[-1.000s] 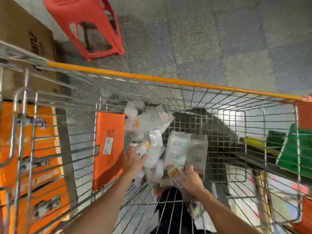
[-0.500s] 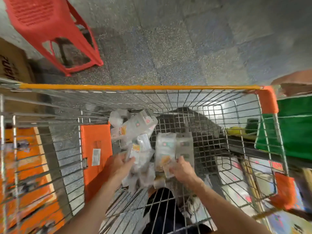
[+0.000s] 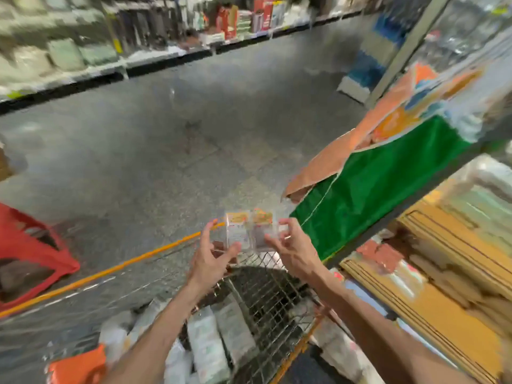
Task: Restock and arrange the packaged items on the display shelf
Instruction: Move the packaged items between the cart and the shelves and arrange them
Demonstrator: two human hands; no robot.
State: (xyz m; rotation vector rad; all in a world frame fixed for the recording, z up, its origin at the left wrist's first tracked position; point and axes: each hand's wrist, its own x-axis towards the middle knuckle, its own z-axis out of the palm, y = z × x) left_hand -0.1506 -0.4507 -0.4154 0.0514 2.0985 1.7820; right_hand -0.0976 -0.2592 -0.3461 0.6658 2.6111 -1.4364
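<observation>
Clear plastic, orange-and-yellow printed card at the top: two small packs point(image 3: 249, 231), held side by side and upright, touching each other, in the air above the far end of the wire trolley point(image 3: 266, 284) and just left of the display shelf point(image 3: 415, 206). Judged weight: light, since fingertips alone carry the pair. Judged build: thin, stiff shell, smooth and likely slippery, and prone to dent or crack if you squeeze the faces. Contents are too blurred to read. Take hold at the outer side edges or the card header, where the shell is stiffest, and keep the two pressed together so neither slides out. Left hand point(image 3: 210, 261): partly closed, thumb under the lower left corner and fingers curled up along the left edge, gripping the left pack. Right hand point(image 3: 295, 252): partly closed, thumb across the front of the right pack and fingers curled round its right edge, pinching it. Neither hand holds anything else. Stock remaining: more pale packets point(image 3: 206, 345) lying loose in the trolley bed below your forearms. Shelf condition: a green cloth point(image 3: 374, 189) drapes over the nearest level and yellow-brown flat goods fill the level beneath. Judged placing: a free slot is not visible from here, so find one first.
</observation>
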